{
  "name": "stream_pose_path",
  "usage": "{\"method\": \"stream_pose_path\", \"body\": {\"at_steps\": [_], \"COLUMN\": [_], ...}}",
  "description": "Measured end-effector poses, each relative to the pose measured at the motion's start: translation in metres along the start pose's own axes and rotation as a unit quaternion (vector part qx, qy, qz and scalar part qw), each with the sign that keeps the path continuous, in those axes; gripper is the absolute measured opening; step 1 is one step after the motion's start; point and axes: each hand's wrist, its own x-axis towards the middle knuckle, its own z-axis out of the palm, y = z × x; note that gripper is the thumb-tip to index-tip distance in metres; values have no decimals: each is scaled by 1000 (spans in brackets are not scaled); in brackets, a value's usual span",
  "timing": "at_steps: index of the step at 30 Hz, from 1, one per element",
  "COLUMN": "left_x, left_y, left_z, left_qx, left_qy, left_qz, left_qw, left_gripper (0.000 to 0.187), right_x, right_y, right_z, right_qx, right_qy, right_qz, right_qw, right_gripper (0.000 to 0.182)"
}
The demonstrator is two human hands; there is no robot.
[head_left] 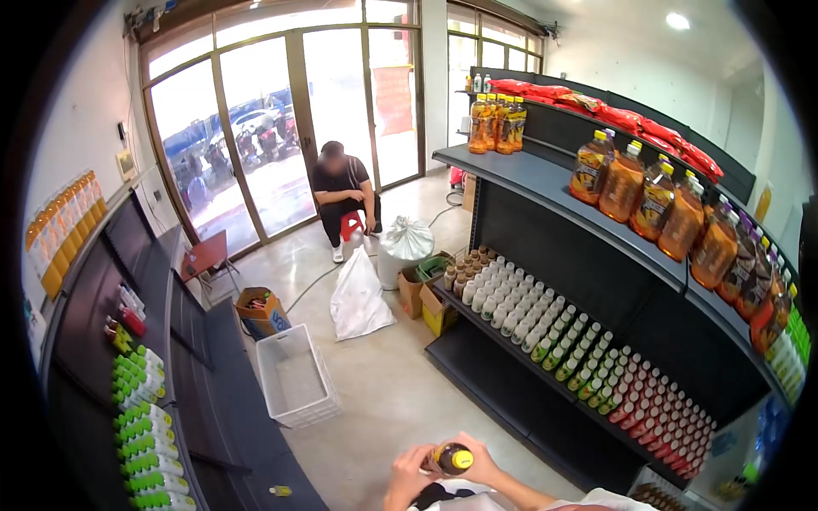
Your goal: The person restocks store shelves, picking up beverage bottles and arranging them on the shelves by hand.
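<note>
At the bottom of the head view, a dark drink bottle [448, 459] with a yellow cap is held between my two hands, its cap tilted toward me. My left hand [408, 475] wraps the bottle's left side, with the fingers curled round it. On the other side, my right hand [480, 461] is closed against the bottle near the cap. The label is mostly covered by my fingers.
A white crate [300, 375] stands on the floor ahead, near a white sack [361, 298] and cardboard boxes. Shelves of bottles [588, 366] line the right; green-capped bottles [141, 426] fill the left shelf. A person [342, 189] sits by the glass doors.
</note>
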Motion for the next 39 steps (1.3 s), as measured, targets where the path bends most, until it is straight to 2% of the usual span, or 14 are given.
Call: {"method": "stream_pose_path", "body": {"at_steps": [4,6,7,9,13,15,20,23,25,26,27,30,36,39], "left_x": [104,135,162,186,230,261,377,458,490,523,539,601,692,737], "left_y": [-23,8,-41,-23,-68,-40,-38,-13,-17,18,30,55,84,75], "left_z": [-12,-2,-13,14,17,39,49,37,41,35,43,59,67,63], "left_qx": [34,19,59,47,15,-11,-17,1,13,20,-21,-30,-171,-193], "left_qy": [-55,-42,-61,-37,-68,-74,-60,-37,-33,-1,21,79,122,105], "left_qz": [85,98,99,111,52,15,74,190,337,363,391,476,535,512], "left_qw": [994,994,991,992,996,997,995,981,941,931,920,875,818,830], "left_gripper": [61,59,59,59,58,60,64,68,72,74,52,57,55,58], "right_x": [83,93,132,145,212,216,304,345,349,367,367,386,438,472], "right_y": [4,-4,34,19,56,50,48,0,8,-28,-47,-56,-60,-78], "right_z": [-22,-58,-26,-66,-69,-112,-177,-217,-217,-248,-260,-290,-359,-375], "right_qx": [38,63,111,137,57,2,-26,-158,-180,-208,-202,-225,-365,-410], "right_qy": [81,95,116,124,93,96,117,159,201,226,253,351,377,345], "right_qz": [-35,-8,11,49,29,6,-53,-163,-165,-192,-188,-184,-272,-177], "right_qw": [995,993,987,982,994,995,991,961,949,932,927,890,807,825], "right_gripper": [56,51,52,56,55,54,52,48,48,50,50,54,85,84]}}
